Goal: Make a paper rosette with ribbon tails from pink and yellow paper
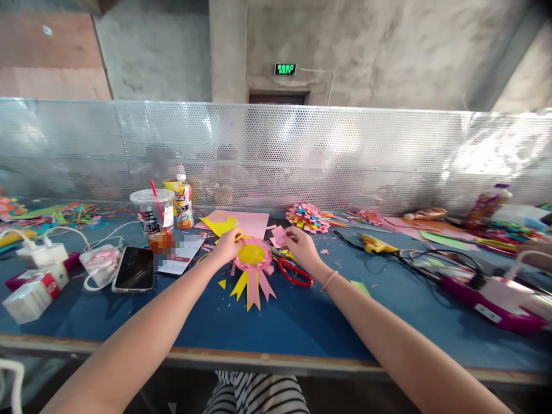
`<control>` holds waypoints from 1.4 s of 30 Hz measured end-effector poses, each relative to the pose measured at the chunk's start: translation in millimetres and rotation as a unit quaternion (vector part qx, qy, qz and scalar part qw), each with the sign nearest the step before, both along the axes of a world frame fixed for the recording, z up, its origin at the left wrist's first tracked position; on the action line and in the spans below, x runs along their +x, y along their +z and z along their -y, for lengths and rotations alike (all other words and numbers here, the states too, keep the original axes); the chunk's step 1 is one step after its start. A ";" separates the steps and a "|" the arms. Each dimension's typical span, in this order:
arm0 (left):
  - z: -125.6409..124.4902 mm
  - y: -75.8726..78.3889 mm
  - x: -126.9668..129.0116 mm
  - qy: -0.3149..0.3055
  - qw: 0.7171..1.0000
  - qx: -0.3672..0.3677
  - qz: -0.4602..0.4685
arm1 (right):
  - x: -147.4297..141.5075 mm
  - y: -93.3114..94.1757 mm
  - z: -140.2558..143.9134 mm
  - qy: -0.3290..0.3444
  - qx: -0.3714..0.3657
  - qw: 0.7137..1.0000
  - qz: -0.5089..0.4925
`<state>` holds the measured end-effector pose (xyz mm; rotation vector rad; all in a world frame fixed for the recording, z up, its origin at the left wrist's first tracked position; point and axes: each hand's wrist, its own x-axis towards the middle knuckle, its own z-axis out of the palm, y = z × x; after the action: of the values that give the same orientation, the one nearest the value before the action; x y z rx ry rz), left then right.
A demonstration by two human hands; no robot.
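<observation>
A paper rosette (pixel 251 255) with a yellow centre, a pink frilled edge and pink and yellow tails lies flat on the blue table. At its upper left, my left hand (pixel 228 247) is closed, its fingertips pinched together; whatever is in them I cannot make out. My right hand (pixel 302 250) pinches a small piece of pink paper (pixel 279 235) just right of the rosette. Red-handled scissors (pixel 295 273) lie below this hand, partly hidden. Behind my hands are a cut yellow paper sheet (pixel 219 225) and a pink paper sheet (pixel 250 221).
Left stand a drink cup (pixel 150 215) with a straw, a bottle (pixel 183 201) and a phone (pixel 134 269). A frilly paper ball (pixel 307 218) sits behind my right hand. Rightward lie a yellow glue gun (pixel 377 244), cables and a purple power strip (pixel 487 305). A perforated metal screen (pixel 276 149) borders the back.
</observation>
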<state>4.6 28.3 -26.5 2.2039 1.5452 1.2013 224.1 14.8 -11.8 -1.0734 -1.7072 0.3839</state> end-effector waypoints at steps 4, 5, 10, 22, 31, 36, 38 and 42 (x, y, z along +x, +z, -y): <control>0.4 5.7 -1.3 -0.021 0.997 0.035 0.064 | 4.7 -0.1 -5.4 -0.014 -0.026 0.999 -0.025; 0.5 6.3 -1.5 -0.027 0.996 0.039 0.080 | 5.7 -1.0 -6.9 -0.011 -0.039 0.999 -0.031; 4.4 8.3 0.1 -0.067 0.987 0.042 0.137 | 6.1 -6.2 -10.3 0.033 -0.108 0.989 -0.094; 18.5 14.7 11.8 -0.086 0.970 0.011 0.226 | 3.0 0.2 -4.6 0.086 -0.148 0.959 -0.228; 15.1 9.2 15.0 -0.052 0.963 0.023 0.263 | -10.1 8.0 16.5 0.278 -0.257 0.867 -0.323; 15.8 5.4 18.6 -0.048 0.966 0.020 0.252 | -23.3 0.6 21.5 0.297 -0.270 0.876 -0.267; 15.3 5.1 18.3 -0.038 0.969 0.021 0.244 | -26.2 -1.3 21.4 0.278 -0.261 0.883 -0.273; 15.7 7.0 15.8 -0.017 0.972 0.028 0.231 | -24.5 -0.6 18.7 0.239 -0.236 0.895 -0.295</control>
<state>20.4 12.5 -19.6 1.7928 1.2873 1.6189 199.6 -3.9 -12.4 -0.7291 -1.3191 1.3530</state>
